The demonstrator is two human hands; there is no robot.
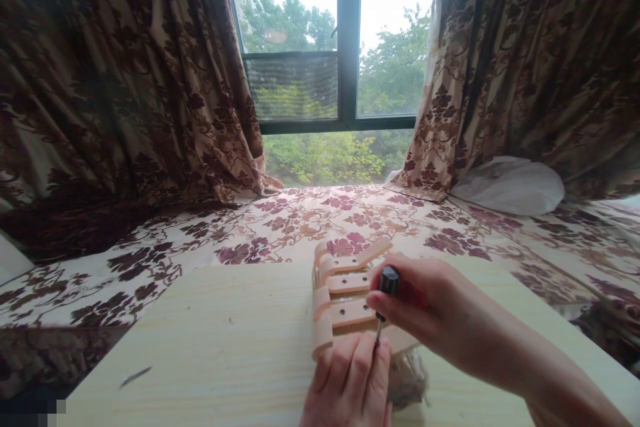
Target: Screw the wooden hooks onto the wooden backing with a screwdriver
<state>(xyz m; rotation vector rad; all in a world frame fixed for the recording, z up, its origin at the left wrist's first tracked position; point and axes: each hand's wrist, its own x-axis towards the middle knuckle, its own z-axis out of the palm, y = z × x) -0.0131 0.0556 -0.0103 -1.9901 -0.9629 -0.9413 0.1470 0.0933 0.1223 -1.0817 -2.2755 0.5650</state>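
Note:
My right hand (415, 300) is closed around a screwdriver (389, 282) with a dark handle, its thin shaft pointing down. The tip meets the work beside the fingers of my left hand (350, 373). Those fingers are bent together and press on the near end of a row of pinkish-beige curved strips (353, 312). Dark screws or screw holes dot the strips, which bend down at their left ends. Under the near end lies a clear plastic-wrapped bundle (407, 377), partly covered by my hands; its contents are unclear.
A pale wooden board (225, 320) carries the work. On its left lies a thin metal piece (135, 377). Behind it spreads a floral cloth (300, 213), with a white plastic bag (510, 185) at the right. Patterned curtains (165, 67) flank the window (349, 40).

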